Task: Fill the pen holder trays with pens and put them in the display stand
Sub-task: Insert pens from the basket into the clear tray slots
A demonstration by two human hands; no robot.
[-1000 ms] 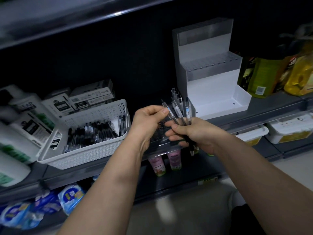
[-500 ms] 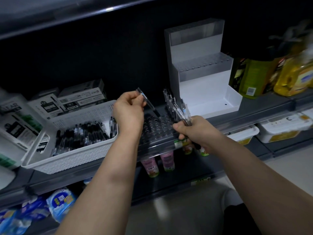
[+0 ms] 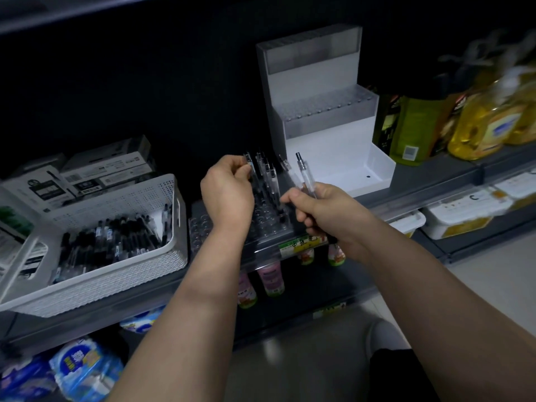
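shelf [image 3: 435,181] carries white stepped display stand [image 3: 327,140], oil bottles [image 3: 478,123] right of it, boxes [image 3: 87,175] far left. white basket [image 3: 121,268] holds loose pens. clear holder tray [image 3: 261,224] sits at shelf edge, few pens upright in it, partly behind forearms. left hand [image 3: 227,192] pinches one pen [image 3: 250,166] over tray. right hand [image 3: 322,213] fisted around spare pens [image 3: 304,175].

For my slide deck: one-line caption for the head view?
Left hand seats a pen in the clear tray; right hand holds spares.
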